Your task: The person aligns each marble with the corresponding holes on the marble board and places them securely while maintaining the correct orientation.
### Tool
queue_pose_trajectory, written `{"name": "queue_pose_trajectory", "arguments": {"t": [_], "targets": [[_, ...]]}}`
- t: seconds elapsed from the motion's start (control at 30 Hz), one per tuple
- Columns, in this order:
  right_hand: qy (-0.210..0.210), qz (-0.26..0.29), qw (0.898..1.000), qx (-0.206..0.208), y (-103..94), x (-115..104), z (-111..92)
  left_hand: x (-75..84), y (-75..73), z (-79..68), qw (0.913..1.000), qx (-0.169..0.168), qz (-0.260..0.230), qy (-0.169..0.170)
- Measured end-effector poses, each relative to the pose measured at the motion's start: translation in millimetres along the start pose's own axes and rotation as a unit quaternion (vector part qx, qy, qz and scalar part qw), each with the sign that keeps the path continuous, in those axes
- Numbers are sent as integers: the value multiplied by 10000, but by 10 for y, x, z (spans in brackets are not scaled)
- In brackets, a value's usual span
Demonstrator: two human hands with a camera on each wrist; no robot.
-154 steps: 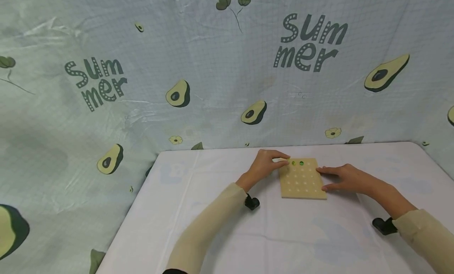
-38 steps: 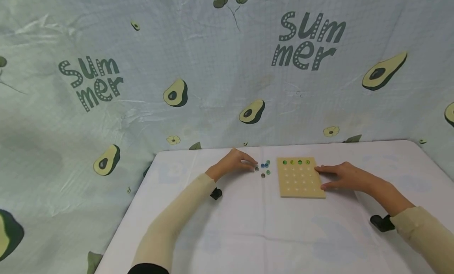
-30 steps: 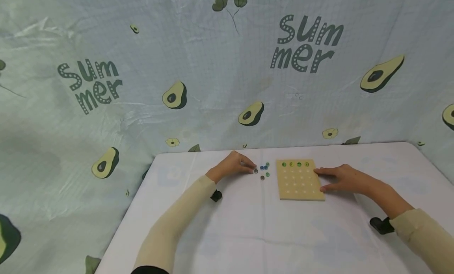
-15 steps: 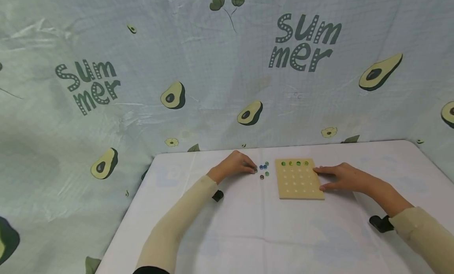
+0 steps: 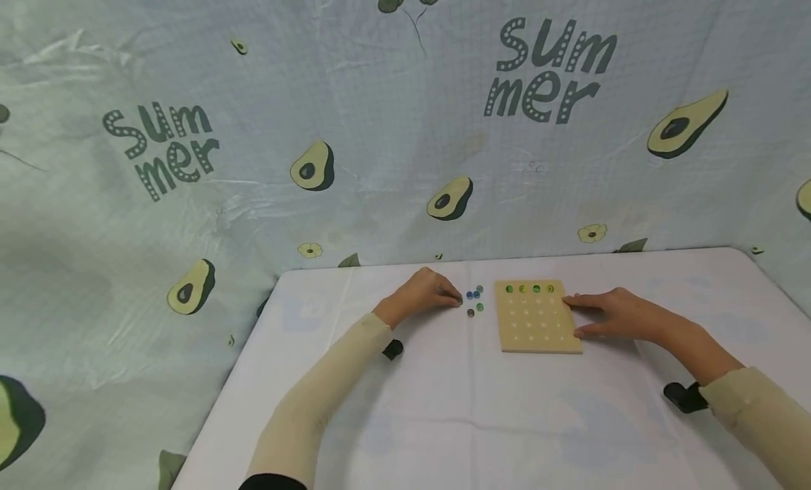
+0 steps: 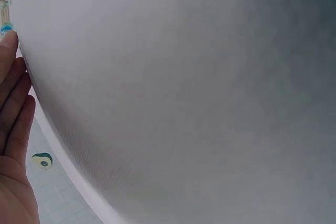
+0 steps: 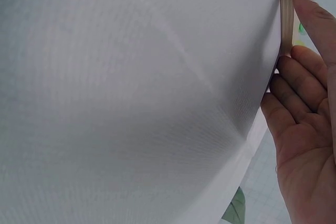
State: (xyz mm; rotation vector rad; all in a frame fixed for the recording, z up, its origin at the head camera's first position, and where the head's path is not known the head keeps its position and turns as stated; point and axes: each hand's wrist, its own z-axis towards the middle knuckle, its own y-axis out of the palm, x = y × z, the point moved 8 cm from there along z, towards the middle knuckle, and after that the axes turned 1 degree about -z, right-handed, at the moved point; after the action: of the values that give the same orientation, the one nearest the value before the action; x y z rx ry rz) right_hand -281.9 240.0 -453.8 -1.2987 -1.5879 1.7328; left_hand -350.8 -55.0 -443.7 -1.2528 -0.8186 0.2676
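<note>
My left hand (image 5: 426,293) pinches a small dark marble (image 5: 460,301) between thumb and fingertips, just over the white cloth; the fingers mostly cover it. Close to its right lies a loose group: two blue marbles (image 5: 473,295), green ones (image 5: 479,307) and a brown one (image 5: 471,312). Further right is a square wooden board (image 5: 538,341) with rows of round hollows. Green marbles (image 5: 536,289) sit along its far row. My right hand (image 5: 624,315) rests at the board's right edge, thumb and index finger extended against it. The right wrist view shows the board's side edge (image 7: 286,14) beside the fingers.
A white cloth (image 5: 456,419) covers the table, whose far edge meets a hanging avocado-print sheet (image 5: 380,215). Black wrist cameras (image 5: 686,398) sit below both wrists, near the cloth.
My left hand has moved from the board's far left corner to the loose marbles and closed its fingertips on one. Another green marble shows in the far row. The right hand stays put.
</note>
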Motion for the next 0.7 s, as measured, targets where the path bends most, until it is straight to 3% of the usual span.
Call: {"name": "queue_pose_trajectory", "arguments": {"t": [0.2, 0.47, 0.7], "targets": [[-19, 47, 10000, 8, -13, -18, 8, 36, -30, -9, 10000, 63, -24, -2], [-209, 88, 9997, 53, -6, -27, 10, 215, -245, -80, 9958, 809, -145, 414], [-208, 103, 9997, 86, -12, -11, 1, 294, -395, -134, 9893, 1189, -392, 743]]}}
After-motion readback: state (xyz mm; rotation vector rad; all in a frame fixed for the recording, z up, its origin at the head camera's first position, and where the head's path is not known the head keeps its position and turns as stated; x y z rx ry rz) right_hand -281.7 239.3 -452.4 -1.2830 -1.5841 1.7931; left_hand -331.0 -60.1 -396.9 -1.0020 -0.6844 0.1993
